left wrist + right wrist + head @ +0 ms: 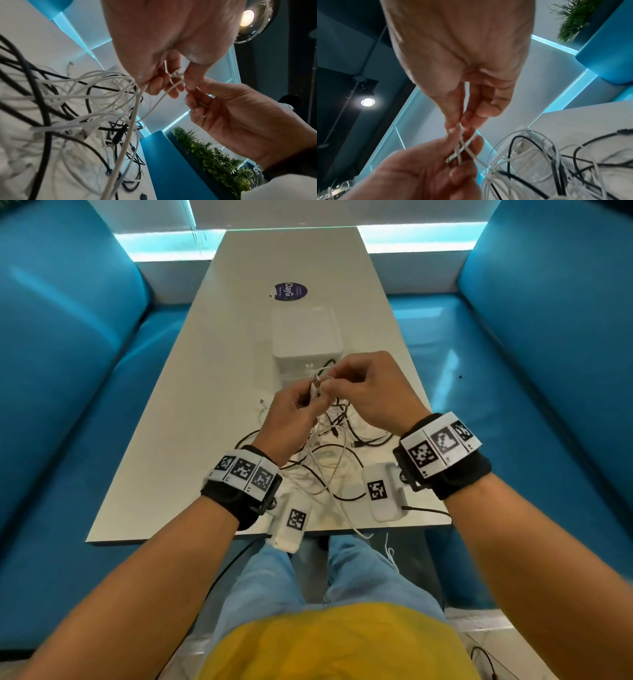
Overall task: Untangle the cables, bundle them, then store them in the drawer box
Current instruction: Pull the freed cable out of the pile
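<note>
A tangle of black and white cables (330,446) lies on the white table (212,364), just in front of the white drawer box (307,342). Both hands are raised above the tangle, in front of the box. My left hand (312,398) pinches a white cable (315,385) near its plug end, and more white strands run down from its fingers (154,86) into the tangle (82,111). My right hand (329,383) pinches the same white cable (462,143) between thumb and fingertips (453,119), right beside the left hand (428,169).
Blue benches (68,371) run along both sides of the table. A round purple sticker (290,291) lies beyond the box. One white cable (359,532) hangs over the near table edge. A loose white plug (262,401) rests left of the hands.
</note>
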`<state>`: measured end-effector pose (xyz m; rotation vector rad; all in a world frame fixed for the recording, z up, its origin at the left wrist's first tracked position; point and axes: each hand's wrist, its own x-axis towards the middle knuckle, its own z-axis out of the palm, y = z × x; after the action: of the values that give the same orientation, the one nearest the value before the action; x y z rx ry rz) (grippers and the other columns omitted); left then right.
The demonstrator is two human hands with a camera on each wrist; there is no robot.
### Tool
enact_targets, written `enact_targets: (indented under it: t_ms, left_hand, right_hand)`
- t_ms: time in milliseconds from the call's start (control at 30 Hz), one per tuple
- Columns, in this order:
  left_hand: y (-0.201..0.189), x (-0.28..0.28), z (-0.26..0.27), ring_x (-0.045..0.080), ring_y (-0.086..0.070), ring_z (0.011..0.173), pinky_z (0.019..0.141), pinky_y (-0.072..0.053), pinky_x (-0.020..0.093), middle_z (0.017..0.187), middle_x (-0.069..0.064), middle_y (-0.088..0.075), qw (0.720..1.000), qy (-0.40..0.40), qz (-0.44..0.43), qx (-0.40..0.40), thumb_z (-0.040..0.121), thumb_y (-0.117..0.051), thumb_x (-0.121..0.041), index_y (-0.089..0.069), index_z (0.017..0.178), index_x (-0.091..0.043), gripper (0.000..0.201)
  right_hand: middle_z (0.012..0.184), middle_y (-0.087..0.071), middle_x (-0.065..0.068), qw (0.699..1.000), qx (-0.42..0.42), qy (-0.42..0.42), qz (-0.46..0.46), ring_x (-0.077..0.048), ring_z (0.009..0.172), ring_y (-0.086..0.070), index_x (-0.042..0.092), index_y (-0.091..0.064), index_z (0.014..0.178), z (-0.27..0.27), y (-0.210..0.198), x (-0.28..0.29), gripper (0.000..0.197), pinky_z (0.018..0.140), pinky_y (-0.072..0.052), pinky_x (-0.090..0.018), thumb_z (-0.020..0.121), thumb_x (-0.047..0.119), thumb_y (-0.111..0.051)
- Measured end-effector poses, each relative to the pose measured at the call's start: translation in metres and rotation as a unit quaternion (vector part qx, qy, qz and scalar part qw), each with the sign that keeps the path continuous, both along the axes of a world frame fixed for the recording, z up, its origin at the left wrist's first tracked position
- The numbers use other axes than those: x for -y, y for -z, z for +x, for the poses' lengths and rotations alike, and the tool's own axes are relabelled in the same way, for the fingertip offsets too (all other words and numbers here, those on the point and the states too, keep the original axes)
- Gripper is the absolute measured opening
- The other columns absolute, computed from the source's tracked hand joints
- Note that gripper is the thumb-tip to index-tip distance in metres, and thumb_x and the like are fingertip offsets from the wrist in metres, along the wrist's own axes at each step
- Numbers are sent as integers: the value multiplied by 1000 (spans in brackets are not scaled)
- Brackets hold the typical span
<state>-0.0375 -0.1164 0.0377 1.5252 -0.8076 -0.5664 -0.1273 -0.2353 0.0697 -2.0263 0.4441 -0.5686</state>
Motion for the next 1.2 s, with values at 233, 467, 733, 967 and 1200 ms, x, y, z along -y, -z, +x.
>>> enact_targets:
  t_ms: [233,467,733,967,1200]
  left_hand:
    - [-3,-6,6,6,-38,55,55,-32,23,64,-7,-43,999,-23,-9,-43,101,-45,-16,-62,87,-17,21]
    - [-14,-15,13,6,-35,50,54,-33,22,52,-14,-38,993,-5,-36,-115,100,-48,-18,-47,74,-16,26]
    - [-20,-18,13,10,-26,54,57,-26,27,60,-4,-32,977,57,13,-205,92,-46,-17,-53,79,-15,14]
    - [-24,-19,8,8,-26,52,57,-25,28,58,-7,-32,966,124,28,-225,73,-44,-18,-41,72,-17,4]
    - [-23,-13,5,9,-28,49,55,-32,27,54,-5,-32,964,74,13,-254,69,-46,-9,-40,73,-15,9]
  right_hand:
    - [88,-63,-2,981,33,29,187,-11,66,-61,18,-60,112,6,12,-15,18,53,-47,-25,95,20,-56]
    - [101,-68,-12,982,-103,-77,141,-12,70,-58,8,-62,113,9,34,-30,28,50,-41,-13,89,2,-49]
    - [93,-68,-3,988,74,-58,126,2,72,-61,14,-66,116,13,4,-18,23,63,-45,-10,95,10,-58]
    - [84,-69,-1,990,17,-141,8,-4,77,-64,2,-69,95,13,-13,-7,9,76,-53,-20,90,3,-61]
    - [82,-70,7,994,21,-96,-47,-3,82,-65,12,-74,88,18,-17,-10,8,85,-52,-22,87,9,-66]
